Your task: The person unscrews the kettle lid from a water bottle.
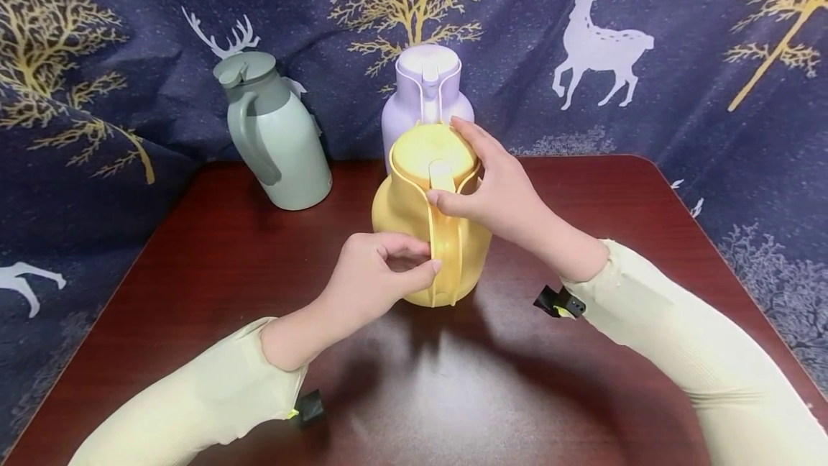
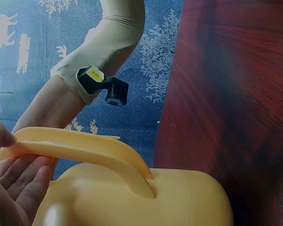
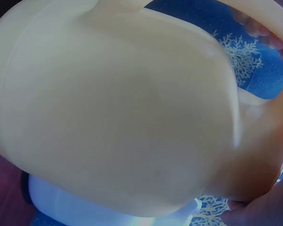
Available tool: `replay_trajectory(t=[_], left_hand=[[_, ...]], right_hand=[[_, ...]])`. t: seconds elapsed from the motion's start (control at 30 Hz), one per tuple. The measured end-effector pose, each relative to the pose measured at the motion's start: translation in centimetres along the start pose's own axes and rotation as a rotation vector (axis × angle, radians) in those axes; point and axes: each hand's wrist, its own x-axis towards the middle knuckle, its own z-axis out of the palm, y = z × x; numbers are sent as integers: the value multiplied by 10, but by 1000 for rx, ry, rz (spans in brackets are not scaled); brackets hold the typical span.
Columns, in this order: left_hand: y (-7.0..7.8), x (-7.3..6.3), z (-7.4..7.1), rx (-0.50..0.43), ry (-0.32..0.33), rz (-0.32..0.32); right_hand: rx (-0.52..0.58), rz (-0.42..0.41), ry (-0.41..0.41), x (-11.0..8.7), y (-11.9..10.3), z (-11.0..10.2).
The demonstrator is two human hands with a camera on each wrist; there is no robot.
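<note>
A yellow thermos jug [image 1: 402,214] stands in front of me, its handle facing me and its round lid on. My left hand [image 1: 370,273] grips the handle, with the thumb on one side and the fingers passing through the loop in the left wrist view. At the top, my right hand [image 1: 507,189] holds the jug by its neck and lid rim, the thumb near the lid lever. In the right wrist view the jug's body [image 3: 118,108] fills most of the picture. Whether its base touches the table cannot be told.
Directly behind the yellow jug stands a purple thermos jug [image 1: 396,117], partly hidden. A pale green thermos jug [image 1: 287,146] stands at the back left of the dark red wooden table [image 1: 259,257]. A blue cloth [image 1: 504,42] with deer and trees hangs behind.
</note>
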Motion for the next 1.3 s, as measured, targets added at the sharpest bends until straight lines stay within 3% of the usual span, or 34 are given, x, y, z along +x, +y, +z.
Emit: replay_trajectory(t=[0.47, 0.6, 0.77, 0.93, 1.07, 1.2, 1.3], left_hand=[[-1, -1, -5, -12, 9, -14], [-2, -1, -5, -34, 2, -20], [-5, -1, -4, -69, -11, -48], [-6, -1, -3, -119, -42, -52], [-5, -1, -3, -156, -92, -69], [-4, 1, -4, -197, -156, -94], [-4, 1, -4, -137, -159, -73]], right_hand=[[36, -60, -88, 9, 18, -14], [174, -117, -190, 16, 28, -19], [413, -229, -390, 29, 40, -25], [525, -230, -494, 33, 47, -29], [469, -166, -432, 21, 44, -30], [300, -84, -302, 9, 35, -30], [170, -32, -214, 4, 29, -27]])
